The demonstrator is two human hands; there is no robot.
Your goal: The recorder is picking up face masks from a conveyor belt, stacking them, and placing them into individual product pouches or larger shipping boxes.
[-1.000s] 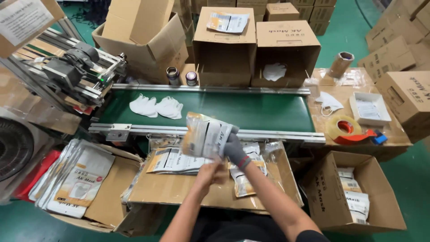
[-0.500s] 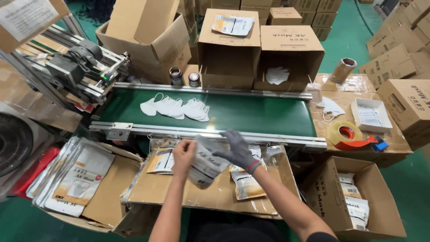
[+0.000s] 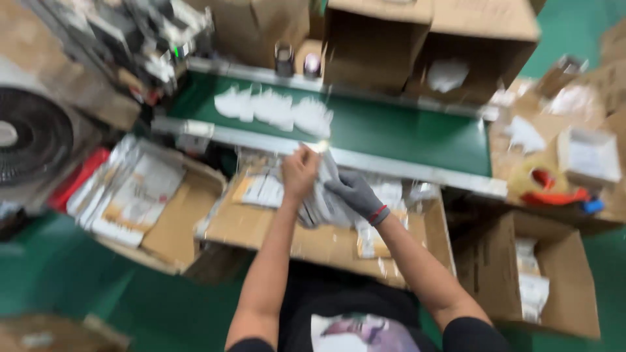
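Both the bare left hand (image 3: 298,173) and gloved right hand (image 3: 352,192) grip a pouch (image 3: 324,195) (blurred); they should hold it level near the belt (image 3: 404,130).

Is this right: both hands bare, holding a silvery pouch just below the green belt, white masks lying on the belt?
Not quite. Only the left hand is bare; the right hand wears a grey glove with a red cuff edge, as the head view shows. The rest stands: both hold the silvery pouch just below the green belt, and white masks lie on it.
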